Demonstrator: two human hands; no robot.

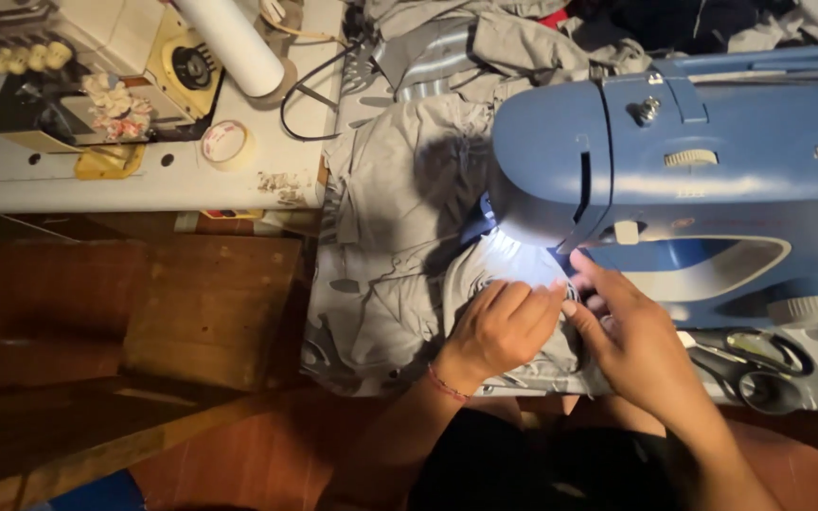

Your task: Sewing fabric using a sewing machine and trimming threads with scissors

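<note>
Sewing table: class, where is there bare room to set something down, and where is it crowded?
Bare: the white table between the tape roll and its front edge. Crowded: grey cloth fills the space left of the blue sewing machine; both hands sit under it.

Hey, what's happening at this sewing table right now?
A person sits at a blue sewing machine, both hands on grey fabric in the lit spot under the machine's head. The left hand presses the cloth flat, and the right hand pinches it close to the needle area. More grey cloth is bunched up to the left and behind. Black scissors lie by the machine's base, and a roll of tape sits on the white table.
</note>
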